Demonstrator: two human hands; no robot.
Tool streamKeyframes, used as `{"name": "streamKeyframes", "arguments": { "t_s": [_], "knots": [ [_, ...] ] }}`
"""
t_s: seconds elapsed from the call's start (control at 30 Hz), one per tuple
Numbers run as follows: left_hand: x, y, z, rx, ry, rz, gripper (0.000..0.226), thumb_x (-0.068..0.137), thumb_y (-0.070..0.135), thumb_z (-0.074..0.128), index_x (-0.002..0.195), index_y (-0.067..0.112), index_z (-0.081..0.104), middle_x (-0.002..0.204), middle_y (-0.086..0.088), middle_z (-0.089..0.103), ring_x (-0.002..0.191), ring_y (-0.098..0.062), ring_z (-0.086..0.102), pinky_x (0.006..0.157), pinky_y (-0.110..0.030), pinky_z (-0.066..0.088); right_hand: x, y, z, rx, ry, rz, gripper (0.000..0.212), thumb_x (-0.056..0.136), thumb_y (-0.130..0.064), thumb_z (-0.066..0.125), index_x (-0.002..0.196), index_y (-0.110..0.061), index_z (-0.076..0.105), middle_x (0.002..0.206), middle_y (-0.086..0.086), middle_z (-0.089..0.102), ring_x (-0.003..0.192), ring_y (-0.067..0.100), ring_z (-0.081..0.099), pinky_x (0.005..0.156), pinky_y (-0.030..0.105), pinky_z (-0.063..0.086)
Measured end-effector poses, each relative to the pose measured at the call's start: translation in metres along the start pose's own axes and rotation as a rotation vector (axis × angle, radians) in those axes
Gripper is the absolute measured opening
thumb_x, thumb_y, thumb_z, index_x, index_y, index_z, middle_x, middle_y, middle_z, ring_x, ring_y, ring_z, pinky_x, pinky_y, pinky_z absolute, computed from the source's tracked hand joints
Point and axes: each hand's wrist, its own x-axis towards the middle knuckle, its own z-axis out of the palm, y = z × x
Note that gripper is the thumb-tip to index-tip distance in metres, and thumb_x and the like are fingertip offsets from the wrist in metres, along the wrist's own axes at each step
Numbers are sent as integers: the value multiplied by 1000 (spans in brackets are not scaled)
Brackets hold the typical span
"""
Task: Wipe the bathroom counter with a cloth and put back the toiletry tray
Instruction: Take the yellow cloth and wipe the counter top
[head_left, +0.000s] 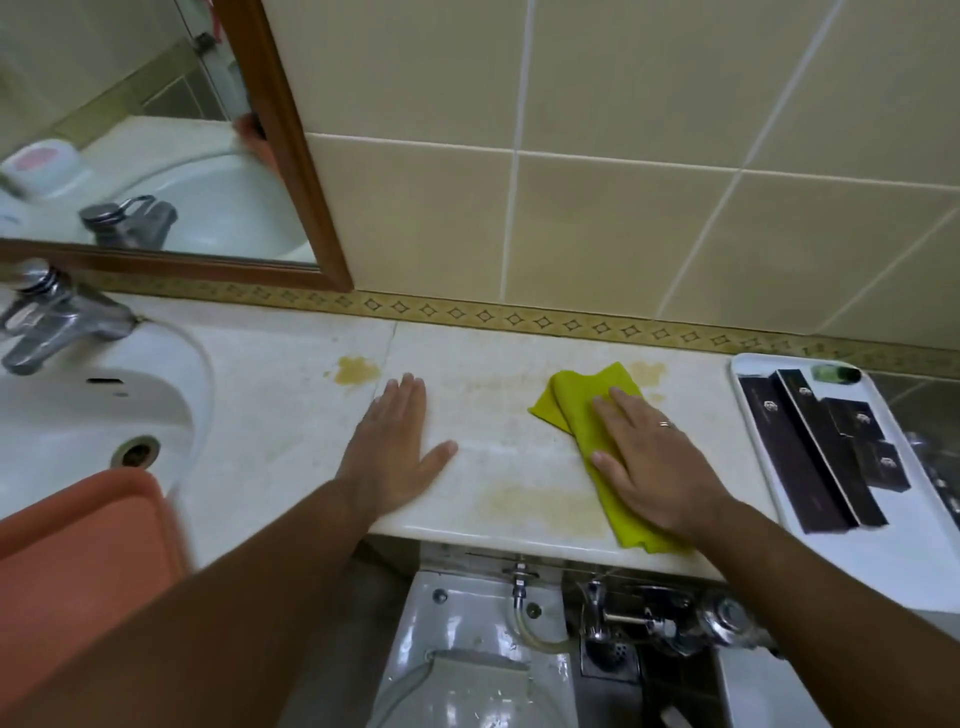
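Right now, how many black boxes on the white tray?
4, all on the white tray at the counter's right end: two long ones lying side by side, two short ones to their right. None look hidden.

One view only, head-worn, wide-angle (tile lines bow toward the edges). Looks forward and steeply down from standing height, close over the tabletop. Tiled wall fills 12 o'clock, mirror at 10 o'clock, sink at 9 o'clock, white tray at 3 o'clock. Both forearms enter from 6 o'clock.
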Motion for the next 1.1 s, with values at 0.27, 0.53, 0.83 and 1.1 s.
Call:
{"name": "streamKeyframes", "arguments": {
  "t_s": [0.27, 0.53, 0.83, 1.1],
  "knots": [
    [3, -9, 20, 94, 75, 52, 87, 92, 66, 18, 156, 9, 8, 165, -12, 4, 152, -24, 3, 122, -39, 7, 55, -17, 33, -100, 98, 143, 69, 94, -45, 19, 157, -17, 21, 163, 16, 17, 150, 36, 14, 122, 45, 15],
    [4, -8, 15, 81, 40, 67, 89, 90, 67, 18, 157, 9, 7, 165, -11, 2, 152, -24, 0, 123, -40, 6, 75, -45, 33, -113, 9, -353, 55, 100, -42, 32, 154, -29, 29, 164, 6, 20, 151, 28, 15, 121, 43, 18],
    [5, -10, 18, 88, 53, 80, 89, 90, 66, 17, 157, 8, 8, 165, -12, 2, 152, -24, -1, 123, -40, 3, 106, -31, 23, -19, 125, 4, 54, 99, -45, 37, 151, -33, 34, 164, 5, 22, 150, 31, 17, 119, 41, 17],
    [5, -9, 14, 96, 35, 72, 89, 90, 66, 17, 156, 7, 8, 165, -13, 2, 152, -25, 1, 123, -41, 4, -13, -22, 51, -146, -55, -530, 53, 101, -48, 29, 153, -39, 25, 165, 5, 18, 151, 32, 15, 119, 44, 17]
  ]
}}
